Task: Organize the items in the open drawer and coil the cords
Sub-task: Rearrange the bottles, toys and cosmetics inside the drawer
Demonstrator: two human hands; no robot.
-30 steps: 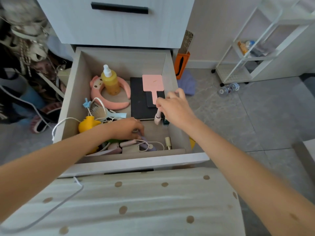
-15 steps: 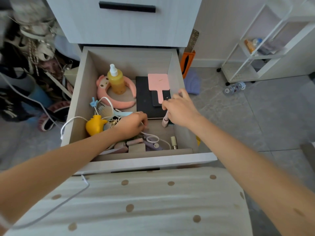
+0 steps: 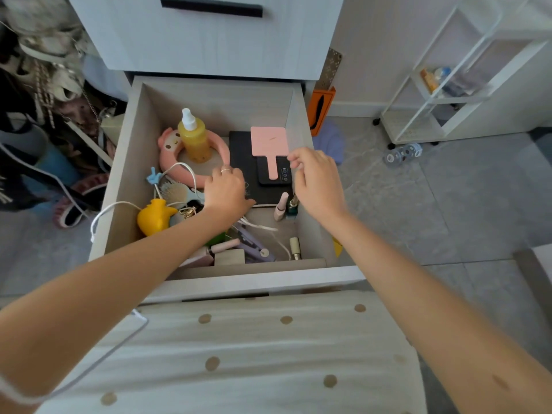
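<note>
Sorting is in hand in the open drawer point(image 3: 131, 162). The left hand point(image 3: 227, 192) hovers palm down at the left edge of the black notebook point(image 3: 243, 156), fingers curled. Whether it grips anything cannot be told. The right hand point(image 3: 316, 180), loosely curled and holding nothing, hangs over the notebook's right edge. The white cord point(image 3: 179, 164) sprawls left of the notebook. Next, it likely needs pulling free of the clutter and winding into loops.

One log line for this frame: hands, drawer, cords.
phase: sorting drawer | left hand: over black notebook edge, grasp hidden | right hand: above right drawer wall, empty | white cord: uncoiled
</note>
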